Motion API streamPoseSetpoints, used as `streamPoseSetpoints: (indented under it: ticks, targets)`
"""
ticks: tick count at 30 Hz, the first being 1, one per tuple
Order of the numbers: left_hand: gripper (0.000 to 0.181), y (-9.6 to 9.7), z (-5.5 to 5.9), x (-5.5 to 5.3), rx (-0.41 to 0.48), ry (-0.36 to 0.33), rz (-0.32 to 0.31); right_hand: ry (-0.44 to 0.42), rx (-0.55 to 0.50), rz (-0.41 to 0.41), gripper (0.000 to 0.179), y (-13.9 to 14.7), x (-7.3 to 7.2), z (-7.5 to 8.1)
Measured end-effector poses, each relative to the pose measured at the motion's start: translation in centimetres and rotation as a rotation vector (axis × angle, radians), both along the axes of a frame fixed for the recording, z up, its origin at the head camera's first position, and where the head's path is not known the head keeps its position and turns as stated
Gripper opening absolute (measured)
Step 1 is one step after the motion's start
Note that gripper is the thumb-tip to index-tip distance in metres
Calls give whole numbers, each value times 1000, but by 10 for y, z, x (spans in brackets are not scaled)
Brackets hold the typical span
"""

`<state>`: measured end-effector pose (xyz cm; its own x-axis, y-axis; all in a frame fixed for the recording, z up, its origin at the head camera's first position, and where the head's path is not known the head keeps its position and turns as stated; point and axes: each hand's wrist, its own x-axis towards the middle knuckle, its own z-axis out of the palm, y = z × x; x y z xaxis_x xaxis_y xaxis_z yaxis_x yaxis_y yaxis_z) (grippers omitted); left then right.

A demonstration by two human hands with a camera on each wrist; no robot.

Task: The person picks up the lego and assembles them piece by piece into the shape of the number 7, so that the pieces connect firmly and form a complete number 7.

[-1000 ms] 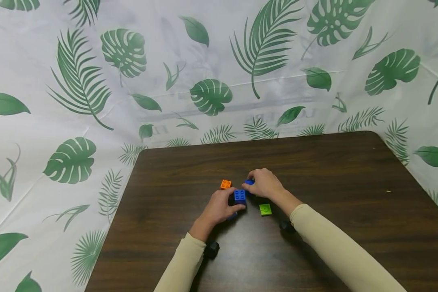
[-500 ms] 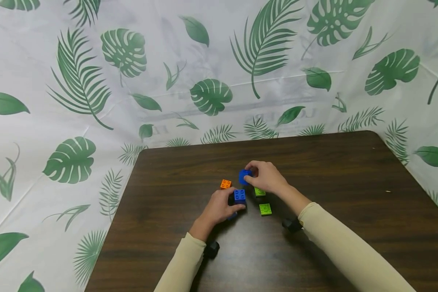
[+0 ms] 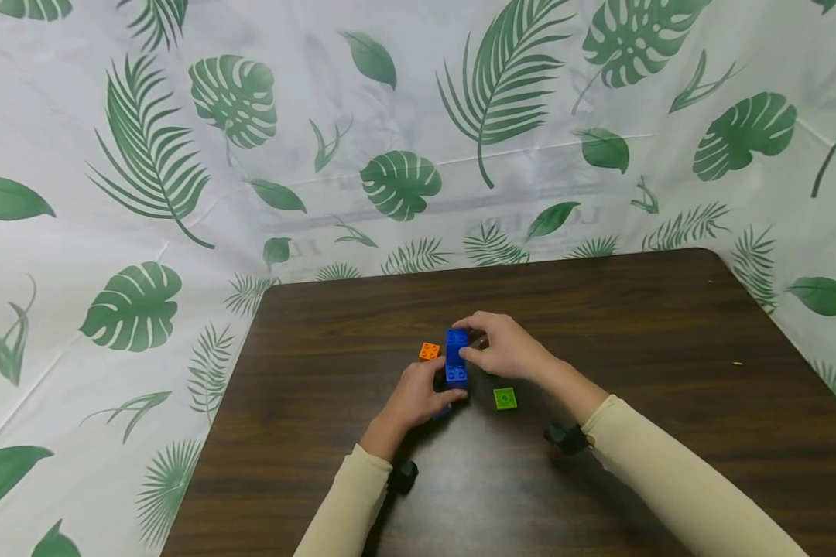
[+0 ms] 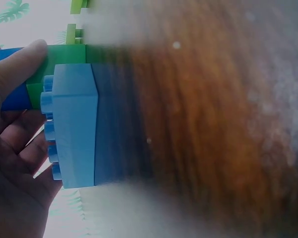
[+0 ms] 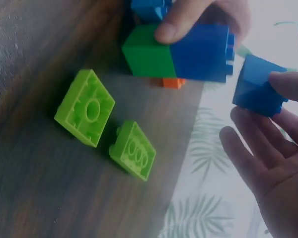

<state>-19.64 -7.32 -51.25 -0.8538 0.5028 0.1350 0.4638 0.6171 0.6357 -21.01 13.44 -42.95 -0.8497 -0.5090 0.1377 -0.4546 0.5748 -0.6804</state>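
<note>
My left hand (image 3: 416, 394) grips a small stack, its thumb lying along the side. The stack has a green brick (image 5: 148, 51) at the bottom and a blue brick (image 5: 198, 53) on top. Between the fingers and thumb of my right hand (image 3: 505, 346) is a second blue brick (image 5: 256, 85), raised close over the stack's studs and apart from them in the right wrist view. Beside the left hand, a lighter blue brick (image 4: 75, 126) with a row of studs rests on the table, mostly hidden in the head view.
Two lime green plates lie right of the stack: the nearer plate (image 3: 505, 398) and the farther plate (image 5: 133, 150), partly covered by the right hand in the head view. An orange brick (image 3: 429, 351) sits just beyond the left hand on the dark wooden table (image 3: 599, 325).
My right hand has lifted a blue brick off the table, carried it away and leftward, then turned it studs up over the stack. The left hand stays on the stack.
</note>
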Motion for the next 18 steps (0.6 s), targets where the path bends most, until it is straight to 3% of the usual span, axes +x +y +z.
streamPoseSetpoints:
  ticks: [8,18]
  targets:
    - [49,-1,0,1,15,7,-1,21,43,85,38,-5,12,-1]
    - [46,0,0,1,28,-10,5,22,85,69,38,-4,20,2]
